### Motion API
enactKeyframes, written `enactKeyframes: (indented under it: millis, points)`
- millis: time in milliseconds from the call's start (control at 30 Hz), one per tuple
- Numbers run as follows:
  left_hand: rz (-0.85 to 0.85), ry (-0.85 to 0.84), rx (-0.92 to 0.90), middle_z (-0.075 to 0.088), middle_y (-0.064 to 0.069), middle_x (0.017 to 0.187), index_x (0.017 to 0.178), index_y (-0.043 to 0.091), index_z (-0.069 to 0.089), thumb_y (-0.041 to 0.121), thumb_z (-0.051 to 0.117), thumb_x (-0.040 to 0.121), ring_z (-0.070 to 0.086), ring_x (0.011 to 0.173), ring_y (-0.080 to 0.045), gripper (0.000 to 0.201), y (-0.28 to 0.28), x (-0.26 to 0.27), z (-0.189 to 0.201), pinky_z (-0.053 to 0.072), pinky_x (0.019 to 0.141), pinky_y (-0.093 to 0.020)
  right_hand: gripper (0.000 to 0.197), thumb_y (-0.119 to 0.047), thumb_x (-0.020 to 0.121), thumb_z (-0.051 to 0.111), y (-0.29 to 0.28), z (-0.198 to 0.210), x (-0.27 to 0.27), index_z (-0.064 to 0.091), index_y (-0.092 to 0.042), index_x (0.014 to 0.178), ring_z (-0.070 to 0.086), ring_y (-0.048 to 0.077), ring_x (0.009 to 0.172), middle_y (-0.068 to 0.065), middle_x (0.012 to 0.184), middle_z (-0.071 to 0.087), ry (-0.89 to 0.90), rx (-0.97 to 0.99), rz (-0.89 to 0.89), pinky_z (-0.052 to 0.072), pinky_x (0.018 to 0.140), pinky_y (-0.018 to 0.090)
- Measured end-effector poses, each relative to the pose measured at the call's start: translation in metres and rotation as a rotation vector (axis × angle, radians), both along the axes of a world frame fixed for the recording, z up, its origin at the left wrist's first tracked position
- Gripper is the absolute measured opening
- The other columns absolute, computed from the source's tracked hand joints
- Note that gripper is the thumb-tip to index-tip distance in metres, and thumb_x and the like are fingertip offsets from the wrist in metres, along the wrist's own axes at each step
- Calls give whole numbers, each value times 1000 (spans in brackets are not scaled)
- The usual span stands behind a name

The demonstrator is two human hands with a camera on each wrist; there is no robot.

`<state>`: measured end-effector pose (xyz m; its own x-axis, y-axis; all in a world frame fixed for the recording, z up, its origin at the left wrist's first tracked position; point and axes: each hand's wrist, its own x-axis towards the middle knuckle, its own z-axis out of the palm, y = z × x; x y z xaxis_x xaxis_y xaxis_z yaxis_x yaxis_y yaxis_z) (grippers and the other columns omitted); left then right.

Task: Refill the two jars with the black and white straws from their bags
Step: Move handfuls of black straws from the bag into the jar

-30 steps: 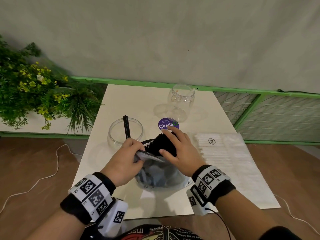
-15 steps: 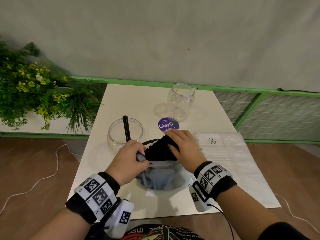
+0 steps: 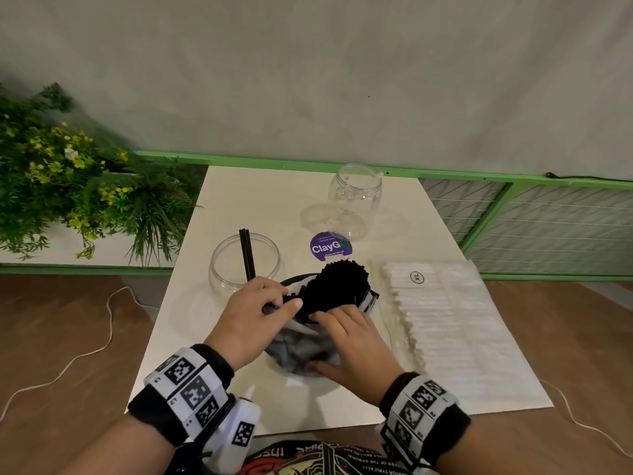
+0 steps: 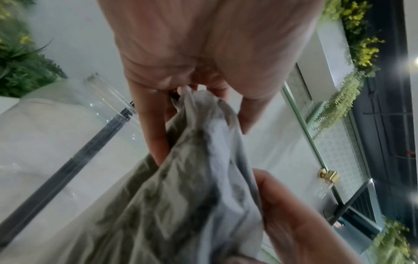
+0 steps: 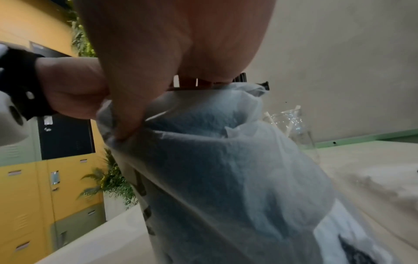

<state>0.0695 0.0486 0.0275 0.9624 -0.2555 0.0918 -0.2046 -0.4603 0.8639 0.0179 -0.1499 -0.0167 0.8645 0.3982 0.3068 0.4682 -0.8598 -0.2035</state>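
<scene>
Black straws [image 3: 337, 287] stand bunched in their bag [image 3: 301, 347] mid-table, near the front edge; left hand [image 3: 251, 318] pinches its rim beside the wide jar [image 3: 245, 265]. Left wrist view: fingers [image 4: 153, 135] clamp crumpled plastic. Right wrist view: right hand [image 5: 158, 53] grips the bag's side, thumb [image 5: 126, 114] pressed in.

Straw bag [image 3: 310, 347] between near jar [image 3: 245, 260] and flat bag [image 3: 448, 313].
</scene>
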Motion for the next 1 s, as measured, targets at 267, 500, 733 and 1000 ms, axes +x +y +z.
enactKeyframes:
  millis: [267,500,733,1000]
  points:
    - [-24,19,74,58,6,98,79,25,50,8,69,76,54,94,-2,25,1,0,3,38,74,-9,41,-18,54,70,3,-6,6,46,-21,87,43,13,67,-7,72,57,-110,59,-16,28,67,24]
    - [-146,25,282,48,7,113,125,30,42,25,65,84,50,105,-9,48,-1,0,12,42,90,-26,31,-8,62,63,-4,-15,-2,43,-19,84,43,14,62,-3,69,55,-190,99,4,37,72,23]
    - [-140,-69,434,50,8,110,124,32,44,40,61,85,55,99,-12,43,-10,0,10,48,80,-30,20,-19,87,53,-24,-11,-23,64,-10,101,57,16,90,3,95,65,56,311,33,45,86,24]
    - [-110,-89,473,51,1,115,125,25,48,38,53,91,58,94,-21,36,-15,-2,2,48,76,-35,45,-7,74,76,-27,-3,-7,49,-13,109,49,0,97,-6,108,43,100,574,-291,49,81,16]
